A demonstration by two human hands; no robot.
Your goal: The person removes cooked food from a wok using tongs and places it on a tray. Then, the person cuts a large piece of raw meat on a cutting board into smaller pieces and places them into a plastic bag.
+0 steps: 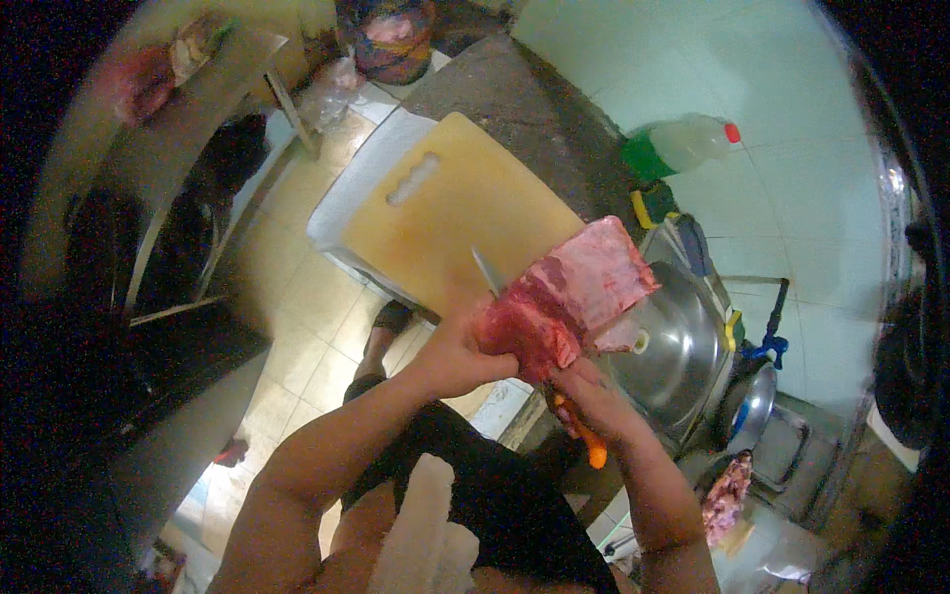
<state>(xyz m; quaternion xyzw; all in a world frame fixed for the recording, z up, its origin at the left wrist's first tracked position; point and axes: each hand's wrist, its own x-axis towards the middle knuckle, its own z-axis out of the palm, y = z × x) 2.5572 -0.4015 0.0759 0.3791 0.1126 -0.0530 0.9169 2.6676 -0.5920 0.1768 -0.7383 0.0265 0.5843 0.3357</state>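
Observation:
My left hand [475,356] grips the near left end of a large slab of raw meat [586,275], which reaches past the lower right edge of a yellowish cutting board [453,215]. At the meat's lower end is my right hand [590,390], with an orange knife handle [594,445] sticking out under the palm; the hand's fingers are partly hidden. A pointed metal blade [486,271] shows beyond the meat, over the board. Whether blade and handle belong to one knife cannot be seen.
A steel sink basin [668,356] lies right of the meat, beside a blue-handled tap [772,349]. A green-and-clear plastic bottle [679,147] lies near the tiled wall. More raw meat [727,501] sits at the lower right. A chair [215,245] stands at left on the tiled floor.

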